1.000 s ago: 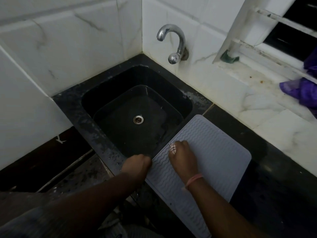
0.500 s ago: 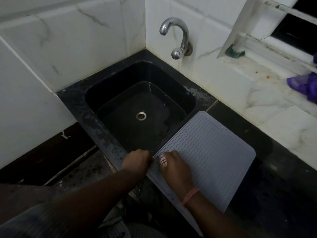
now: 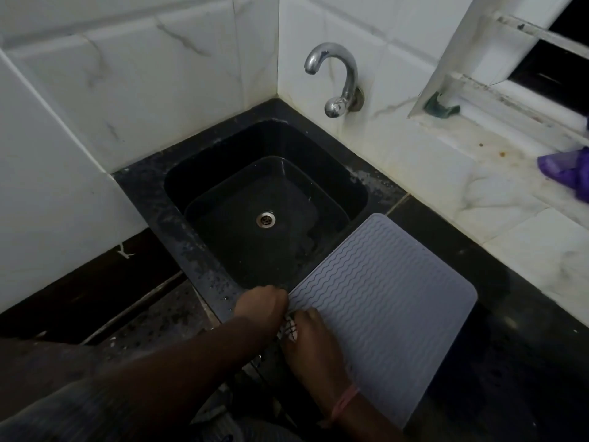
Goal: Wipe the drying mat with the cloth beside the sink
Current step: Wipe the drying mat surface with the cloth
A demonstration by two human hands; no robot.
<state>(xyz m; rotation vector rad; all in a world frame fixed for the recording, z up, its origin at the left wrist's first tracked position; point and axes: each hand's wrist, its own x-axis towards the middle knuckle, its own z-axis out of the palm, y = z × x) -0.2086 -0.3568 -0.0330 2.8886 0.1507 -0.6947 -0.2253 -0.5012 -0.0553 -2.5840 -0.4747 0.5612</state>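
A grey drying mat (image 3: 382,301) with wavy ridges lies on the black counter to the right of the black sink (image 3: 264,199). My right hand (image 3: 314,342) lies on the mat's near left part and grips a small white cloth with dark stripes (image 3: 289,328), which peeks out at the knuckles. My left hand (image 3: 261,309) is curled at the mat's left corner by the sink's front rim, apparently pinching the mat's edge. Most of the cloth is hidden under my right hand.
A chrome tap (image 3: 334,81) juts from the tiled wall behind the sink. A purple cloth (image 3: 570,170) lies on the marble ledge at the far right, below a white window frame (image 3: 497,90). Black counter (image 3: 497,362) runs right of the mat.
My right hand has slid the cloth toward me and to the left across the mat, close to my left hand. My left hand has stayed at the mat's corner.
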